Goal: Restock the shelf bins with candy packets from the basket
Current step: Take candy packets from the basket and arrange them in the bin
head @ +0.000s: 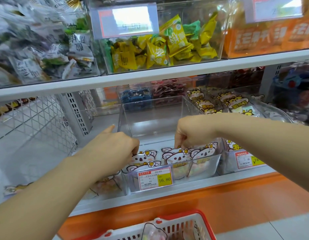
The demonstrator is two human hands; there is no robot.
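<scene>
The restocking looks partly done. At the front edge of the lower shelf (185,189), the front bin (213,166), marked with a price label (155,178), already holds a row of koala packets (176,156) standing upright along its front wall. Both hands are in that bin. The left hand (115,148) is curled at the bin's left end, its fingers closed on the top of a packet there and one digit sticking out toward the back. The right hand (190,132) reaches down from above, its fingers pinching the upper edges of the middle packets. My reading is that the person is straightening or seating them.

Much remains. Directly behind, toward the back of the shelf, the rear bin (150,122) shows nothing inside. Below the shelf's front edge, the basket (202,220) has at least one clear packet (153,231) in it. The frame cuts off the rest of its contents, so I cannot tell how many are left to shelve.
</scene>
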